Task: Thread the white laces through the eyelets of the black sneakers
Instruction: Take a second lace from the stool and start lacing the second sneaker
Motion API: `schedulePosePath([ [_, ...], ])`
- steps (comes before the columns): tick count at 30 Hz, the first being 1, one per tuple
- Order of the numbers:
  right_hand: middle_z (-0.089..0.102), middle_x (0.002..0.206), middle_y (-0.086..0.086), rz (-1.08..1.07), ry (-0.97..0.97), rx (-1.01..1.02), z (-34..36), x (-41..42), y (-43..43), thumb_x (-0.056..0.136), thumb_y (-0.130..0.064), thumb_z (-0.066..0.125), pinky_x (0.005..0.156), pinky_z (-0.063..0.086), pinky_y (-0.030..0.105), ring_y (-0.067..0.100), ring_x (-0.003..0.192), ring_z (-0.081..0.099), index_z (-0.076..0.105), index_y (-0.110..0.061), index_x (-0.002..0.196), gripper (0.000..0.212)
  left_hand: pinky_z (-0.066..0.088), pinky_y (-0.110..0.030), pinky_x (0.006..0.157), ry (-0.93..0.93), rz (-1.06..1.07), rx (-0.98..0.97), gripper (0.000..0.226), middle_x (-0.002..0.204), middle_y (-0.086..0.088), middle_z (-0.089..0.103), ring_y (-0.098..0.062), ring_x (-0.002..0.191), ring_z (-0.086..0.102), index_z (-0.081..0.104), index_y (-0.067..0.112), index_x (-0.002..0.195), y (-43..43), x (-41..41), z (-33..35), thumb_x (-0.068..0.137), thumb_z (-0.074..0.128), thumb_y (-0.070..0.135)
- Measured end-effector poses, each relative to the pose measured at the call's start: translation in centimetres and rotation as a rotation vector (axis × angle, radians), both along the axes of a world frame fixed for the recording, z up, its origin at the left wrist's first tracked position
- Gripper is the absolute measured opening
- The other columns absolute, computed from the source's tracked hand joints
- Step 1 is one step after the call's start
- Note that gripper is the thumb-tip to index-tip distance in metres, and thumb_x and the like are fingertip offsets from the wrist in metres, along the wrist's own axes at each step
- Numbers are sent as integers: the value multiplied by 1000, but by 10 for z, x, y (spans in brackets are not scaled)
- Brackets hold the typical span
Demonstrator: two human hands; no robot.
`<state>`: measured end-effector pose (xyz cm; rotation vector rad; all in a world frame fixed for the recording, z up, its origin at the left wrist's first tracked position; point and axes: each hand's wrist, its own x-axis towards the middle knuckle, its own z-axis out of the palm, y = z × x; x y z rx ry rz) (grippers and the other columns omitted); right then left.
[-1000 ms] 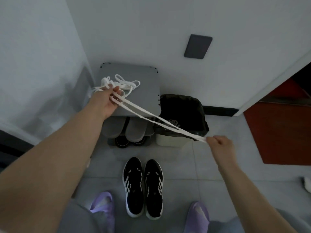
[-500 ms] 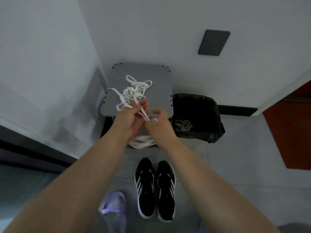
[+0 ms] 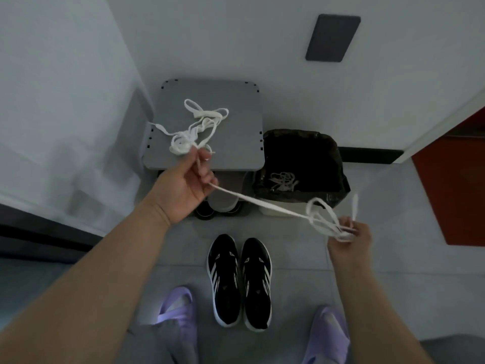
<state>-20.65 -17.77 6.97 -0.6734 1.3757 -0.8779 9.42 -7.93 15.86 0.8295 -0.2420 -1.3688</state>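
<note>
Two black sneakers (image 3: 239, 281) with white stripes stand side by side on the grey floor between my feet, with no laces in them. A white lace (image 3: 262, 202) stretches taut between my hands. My left hand (image 3: 186, 185) holds it above the front edge of a grey stool (image 3: 236, 143), next to a tangled pile of white lace (image 3: 195, 128) lying on the stool. My right hand (image 3: 350, 239) pinches a looped bunch of the same lace, out to the right above the floor.
A bin with a black liner (image 3: 301, 169) stands right of the stool, with old laces (image 3: 283, 181) inside. Shoes sit under the stool. I wear purple slippers (image 3: 178, 308). White walls close in on the left and back. A red panel (image 3: 456, 185) is at right.
My hands were together at the stool's front edge. My right hand has pulled out to the right, drawing a length of lace taut from my left hand.
</note>
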Motion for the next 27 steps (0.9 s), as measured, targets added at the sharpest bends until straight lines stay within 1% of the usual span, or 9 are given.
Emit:
schedulePosePath([
  [1, 52, 72, -1, -30, -165, 198, -10, 0, 0, 64, 0, 55, 64, 45, 23, 10, 59, 53, 51, -14, 74, 19, 53, -23, 63, -1, -133, -33, 31, 53, 5, 49, -7, 49, 48, 70, 16, 72, 4, -7, -1, 86, 48, 32],
  [4, 54, 77, -3, 177, 119, 153, -30, 19, 26, 88, -12, 54, 42, 41, 17, 8, 53, 51, 53, -20, 85, 9, 55, -27, 75, -146, -559, 24, 21, 66, 1, 63, -11, 63, 62, 73, 14, 80, 12, -32, -17, 78, 63, 33],
  [8, 64, 68, 8, 694, -233, 267, -10, 72, 51, 98, -36, 38, 49, 48, 23, 17, 55, 61, 64, -11, 90, 38, 51, -18, 75, -690, -958, 321, 21, 80, 2, 62, -4, 73, 60, 63, 17, 82, 13, -79, -63, 96, 47, 19],
  [11, 61, 54, 7, 861, -41, 174, -27, 88, 63, 91, -35, 54, 43, 42, 22, 16, 44, 56, 63, -8, 75, 33, 47, -16, 62, -809, -922, 456, 28, 73, 1, 59, -5, 61, 56, 59, 16, 75, 19, -98, -95, 98, 42, 17],
  [16, 56, 59, 3, 369, 75, 345, -69, 60, 47, 98, -16, 42, 52, 38, 27, 13, 49, 52, 57, -12, 75, 28, 41, -12, 68, -1092, -1169, 494, 26, 83, 4, 62, -4, 71, 56, 70, 12, 90, 33, -92, -125, 95, 48, 25],
  [20, 56, 84, 8, 903, 665, 262, -112, 39, 59, 96, -24, 49, 69, 46, 32, 22, 72, 52, 49, -22, 76, 19, 42, -27, 91, -1279, -1091, 627, 34, 122, -7, 53, -23, 111, 54, 52, 12, 125, 42, -80, -142, 92, 52, 24],
  [23, 56, 99, 12, 1373, 927, 155, -138, 41, 81, 84, -47, 62, 73, 38, 29, 24, 93, 56, 52, -12, 98, 39, 40, -24, 90, -1209, -920, 763, 42, 117, -6, 54, -19, 106, 54, 43, 11, 131, 49, -66, -143, 93, 53, 22],
  [25, 61, 112, 11, 1421, 1012, 143, -144, 48, 92, 86, -49, 58, 78, 41, 31, 28, 104, 58, 51, -8, 112, 49, 41, -26, 90, -1170, -886, 818, 35, 109, -4, 59, -18, 99, 57, 49, 9, 125, 54, -57, -145, 92, 53, 20],
  [27, 60, 123, 7, 1425, 1149, 111, -143, 54, 95, 94, -34, 49, 85, 41, 31, 25, 112, 57, 49, -11, 122, 36, 42, -26, 91, -1164, -904, 849, 30, 114, -8, 61, -21, 104, 58, 53, 8, 120, 59, -53, -145, 92, 53, 18],
])
